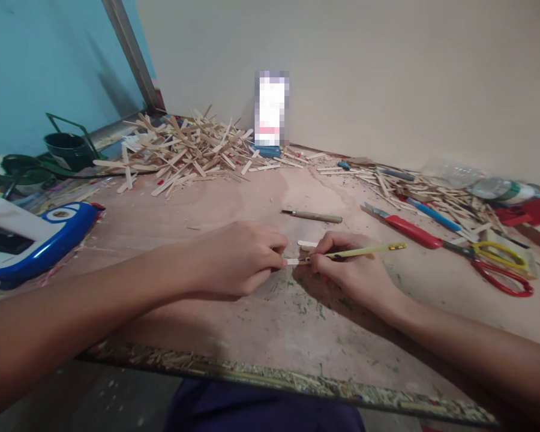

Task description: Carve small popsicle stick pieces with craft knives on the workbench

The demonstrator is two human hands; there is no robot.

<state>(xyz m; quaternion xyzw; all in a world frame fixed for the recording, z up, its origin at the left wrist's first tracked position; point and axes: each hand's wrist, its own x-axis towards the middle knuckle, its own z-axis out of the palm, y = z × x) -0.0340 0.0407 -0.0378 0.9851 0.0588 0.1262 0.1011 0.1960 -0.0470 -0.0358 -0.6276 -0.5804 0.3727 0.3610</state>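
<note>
My right hand [346, 264] is closed round a yellow pencil [373, 249], its tip down on a small pale wooden stick [292, 262]. The fingertips of my left hand [247, 258] press that stick against the wooden table [270, 324]. Part of the stick is hidden under those fingers. Just behind my right fingers lies another popsicle stick [306, 243], partly covered by the hand. Farther back, a carving tool with a wooden handle [317, 216] rests on the tabletop.
A heap of popsicle sticks [198, 147] fills the back left. At the right lie red-handled scissors [499, 264], a red-handled knife [414, 231], a blue pen-like tool [433, 214] and a plastic bottle [499, 189]. A blue-and-white device [67, 234] stands left; a blurred phone [272, 108] leans on the wall.
</note>
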